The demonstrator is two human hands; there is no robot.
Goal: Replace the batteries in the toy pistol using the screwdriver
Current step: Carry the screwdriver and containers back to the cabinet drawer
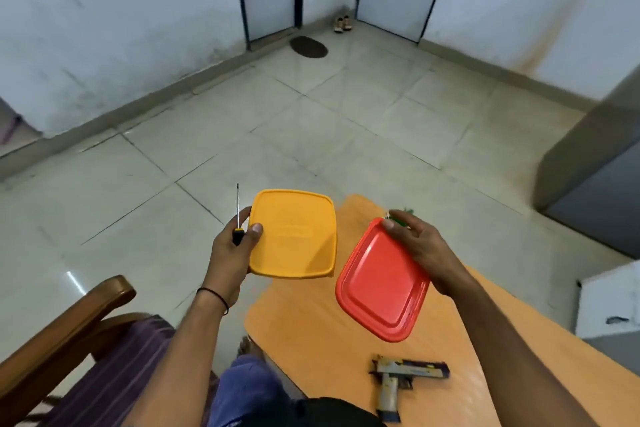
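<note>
Toy pistol (401, 378): grey and yellow body with a dark blue slide, lying flat on the orange tabletop (311, 340) close to its near edge, barrel toward the right edge, grip toward the person, no hand on it. Screwdriver (237, 215): black handle with a yellow band, thin metal shaft pointing up, held in the left hand (232, 255) in the air off the tabletop's left edge. The same hand also clasps a yellow lid (294, 234), thumb pressed on its top near the left rim, fingers underneath; whether a box hangs below the lid cannot be told. Red lid (381, 282): rectangular with rounded corners, tilted, held above the middle of the tabletop by the right hand (420, 248), thumb on its upper face at the far corner, fingers behind it. Green thing (404, 214): mostly hidden behind the right fingers near the tabletop's far edge, not identifiable. Wooden chair (69, 322) with striped purple cushion at the person's left. Pale tiled floor (277, 121) beyond. Dark oval doormat (309, 47) and a pair of shoes (343, 23) by the far doors. Grey cabinet (588, 184) at the right.
</note>
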